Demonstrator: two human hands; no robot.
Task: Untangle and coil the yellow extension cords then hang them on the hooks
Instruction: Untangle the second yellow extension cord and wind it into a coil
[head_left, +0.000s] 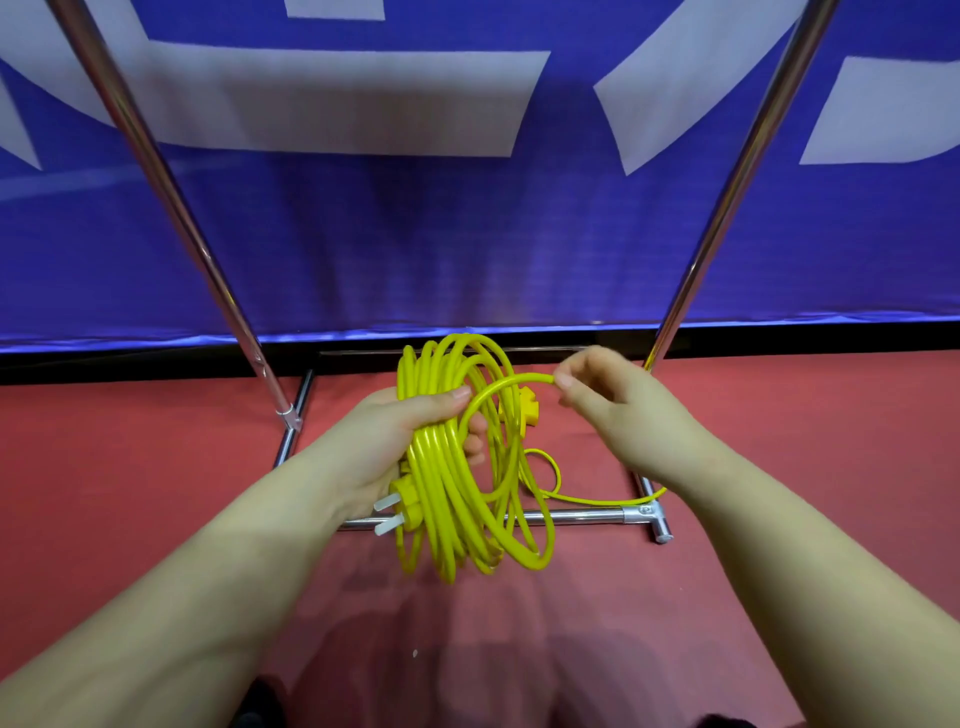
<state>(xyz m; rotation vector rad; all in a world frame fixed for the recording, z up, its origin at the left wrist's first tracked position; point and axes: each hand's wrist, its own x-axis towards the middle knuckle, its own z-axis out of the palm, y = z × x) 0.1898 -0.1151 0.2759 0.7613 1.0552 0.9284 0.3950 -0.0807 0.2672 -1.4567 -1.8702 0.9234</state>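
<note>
Your left hand (415, 431) clenched the mostly wound yellow cord coil (457, 467); your right hand (602, 400), at three o'clock, pinched the last loose strand (498, 389). Hanging remained.

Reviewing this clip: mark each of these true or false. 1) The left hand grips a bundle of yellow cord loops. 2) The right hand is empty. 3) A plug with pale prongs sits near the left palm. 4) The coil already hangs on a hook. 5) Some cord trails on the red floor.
1) True: the left hand grips the coil.
2) False: the right hand pinches a cord strand.
3) True: the plug.
4) False: it is in hand; no hook shows.
5) True: the trailing cord lies on the floor.
</note>
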